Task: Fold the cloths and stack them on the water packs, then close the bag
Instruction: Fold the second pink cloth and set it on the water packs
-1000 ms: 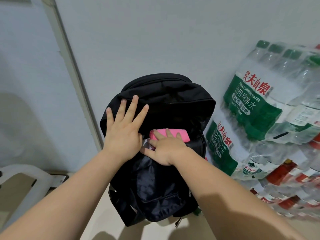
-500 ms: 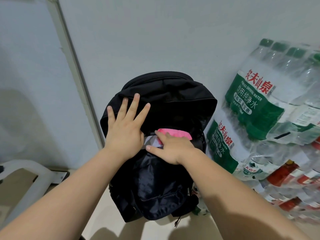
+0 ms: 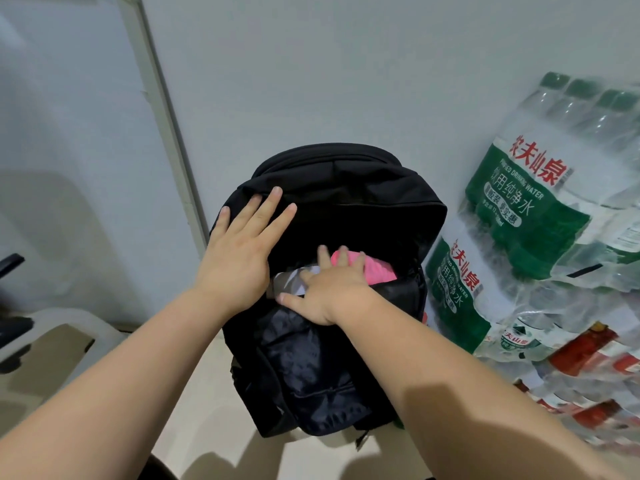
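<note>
left grip [image 3: 239, 258], flat open, is bracing the bag [image 3: 346, 209]; right grip [image 3: 332, 289], straight-fingered, is touching the pink cloth [image 3: 377, 271]; probably needs pinching firmly

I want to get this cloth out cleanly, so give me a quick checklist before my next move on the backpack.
1. Backpack opening unzipped: ok.
2. Left hand flat on the top flap: ok.
3. Right hand on the pink cloth: ok, fingers lie on it, not gripping.
4. That cloth free of the pale item beside it: cannot tell.
5. Room on the water packs for stacking: cannot tell, cropped by frame.
</note>
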